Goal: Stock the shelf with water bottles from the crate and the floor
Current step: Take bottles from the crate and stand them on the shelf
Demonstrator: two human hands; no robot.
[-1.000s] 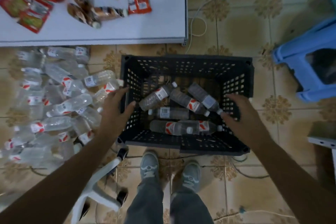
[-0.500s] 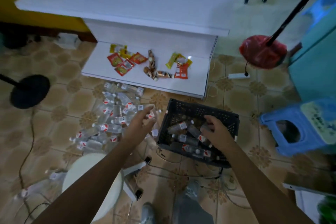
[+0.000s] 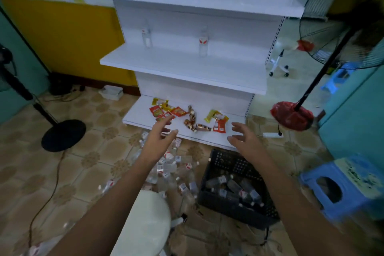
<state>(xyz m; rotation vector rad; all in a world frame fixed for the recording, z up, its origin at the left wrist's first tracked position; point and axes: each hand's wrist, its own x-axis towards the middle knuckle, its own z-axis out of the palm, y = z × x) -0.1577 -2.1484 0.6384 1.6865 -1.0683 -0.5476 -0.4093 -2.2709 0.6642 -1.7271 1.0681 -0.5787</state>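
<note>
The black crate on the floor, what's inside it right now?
The black crate holds several clear water bottles lying on their sides in a loose pile. Its near wall hides the lowest part, and blur prevents an exact count.

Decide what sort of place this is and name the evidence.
Probably a small shop being stocked: white retail shelving holding snack packets, a crate of water bottles, more bottles loose on the floor.

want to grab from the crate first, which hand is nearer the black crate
Right. The right hand hovers open just above the black crate's far rim; the left hand is off to its left, over the bottles on the floor.
</note>
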